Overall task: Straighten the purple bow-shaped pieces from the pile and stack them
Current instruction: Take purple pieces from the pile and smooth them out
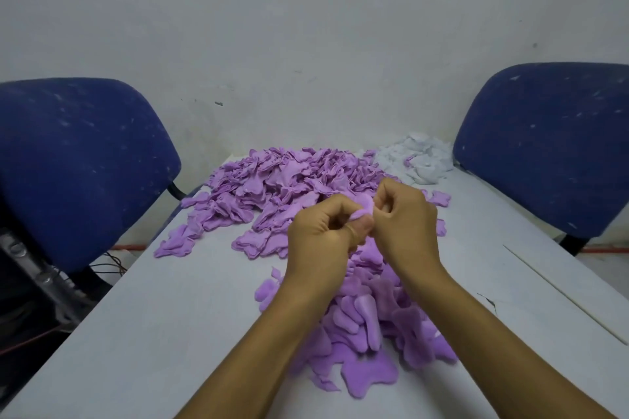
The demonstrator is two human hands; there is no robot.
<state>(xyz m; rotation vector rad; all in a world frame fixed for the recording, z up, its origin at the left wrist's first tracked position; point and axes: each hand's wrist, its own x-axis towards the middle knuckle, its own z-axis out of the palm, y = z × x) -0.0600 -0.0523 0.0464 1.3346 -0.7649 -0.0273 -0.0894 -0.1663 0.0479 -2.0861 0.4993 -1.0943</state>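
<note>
1. One purple piece (362,209) is held above the table (136,333), pinched between both hands.
2. The left hand (321,235) and right hand (405,218) curl tightly on it.
3. A loose pile (367,316) lies beneath; stacked pieces (272,184) lie beyond.

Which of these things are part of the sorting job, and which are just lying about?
Part of the job:
left hand
right hand
purple piece pinched between them
near loose purple pile
far purple heap

Just lying about:
white scraps
left blue chair
right blue chair
</note>
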